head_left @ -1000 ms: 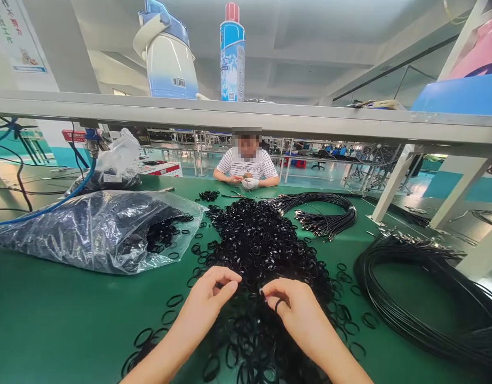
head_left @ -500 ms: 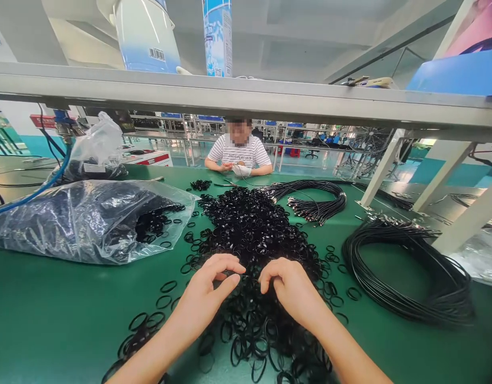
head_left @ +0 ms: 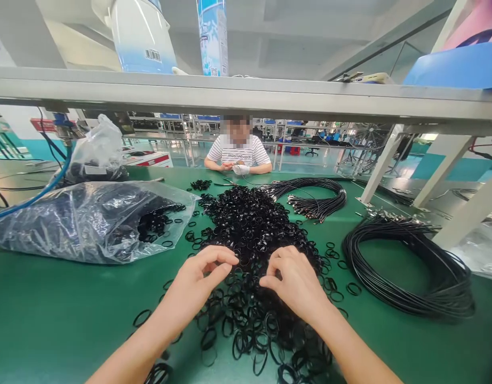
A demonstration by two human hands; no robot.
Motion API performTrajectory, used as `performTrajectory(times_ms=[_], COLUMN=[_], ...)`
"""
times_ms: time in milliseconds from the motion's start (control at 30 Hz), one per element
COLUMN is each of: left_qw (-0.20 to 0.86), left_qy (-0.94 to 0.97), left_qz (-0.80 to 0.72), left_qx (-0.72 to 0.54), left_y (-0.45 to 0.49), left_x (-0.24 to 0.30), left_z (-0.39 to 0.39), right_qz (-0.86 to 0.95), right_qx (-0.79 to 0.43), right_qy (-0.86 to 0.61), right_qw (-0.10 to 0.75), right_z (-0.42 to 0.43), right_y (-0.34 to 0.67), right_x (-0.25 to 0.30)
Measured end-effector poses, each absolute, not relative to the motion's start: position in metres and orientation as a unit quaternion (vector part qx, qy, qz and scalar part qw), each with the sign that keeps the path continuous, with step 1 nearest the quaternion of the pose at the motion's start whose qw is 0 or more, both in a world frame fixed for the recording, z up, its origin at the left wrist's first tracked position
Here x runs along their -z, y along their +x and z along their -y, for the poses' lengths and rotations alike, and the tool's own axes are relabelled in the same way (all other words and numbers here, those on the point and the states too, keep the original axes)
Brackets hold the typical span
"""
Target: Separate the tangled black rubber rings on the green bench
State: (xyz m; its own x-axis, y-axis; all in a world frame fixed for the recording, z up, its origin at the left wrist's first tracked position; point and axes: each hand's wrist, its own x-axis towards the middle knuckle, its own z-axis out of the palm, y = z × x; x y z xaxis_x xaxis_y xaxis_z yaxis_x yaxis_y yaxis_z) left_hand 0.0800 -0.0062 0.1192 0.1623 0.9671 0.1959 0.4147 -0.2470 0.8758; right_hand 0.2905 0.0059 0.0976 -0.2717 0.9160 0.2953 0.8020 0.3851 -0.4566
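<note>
A big heap of black rubber rings (head_left: 254, 229) covers the middle of the green table (head_left: 49, 314). Both of my hands rest on its near part. My left hand (head_left: 198, 280) has thumb and forefinger curled toward each other in a pinch among the rings; what they grip is too small to make out. My right hand (head_left: 294, 280) is knuckles-up with its fingers curled down into the heap, the fingertips hidden. Loose rings lie scattered round my wrists.
A clear plastic bag (head_left: 81, 221) of more rings lies open at the left. Coiled black cables (head_left: 406, 266) lie at the right, another bundle (head_left: 314, 200) farther back. A person in a striped shirt (head_left: 238, 154) works across the table. A metal shelf (head_left: 246, 98) with bottles spans overhead.
Both hands have slid a little farther into the heap. A ring seen on my right fingers one second ago no longer shows. The view has tilted down slightly.
</note>
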Motion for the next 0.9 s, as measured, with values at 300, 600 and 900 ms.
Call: performTrajectory(times_ms=[300, 600, 900], left_qw=[0.305, 0.298, 0.23], left_qy=[0.591, 0.613, 0.698], left_qz=[-0.562, -0.668, -0.653], left_qx=[-0.493, -0.299, -0.184], left_y=[0.047, -0.037, -0.018], left_x=[-0.149, -0.107, -0.054], left_z=[0.008, 0.078, 0.119], right_qz=[0.799, 0.8, 0.806], right_qx=[-0.05, -0.051, -0.085], right_qy=[-0.511, -0.47, -0.46], right_qw=[0.313, 0.369, 0.363], right_z=[0.002, 0.008, 0.017], right_y=[0.287, 0.289, 0.277], right_x=[-0.102, -0.108, -0.109])
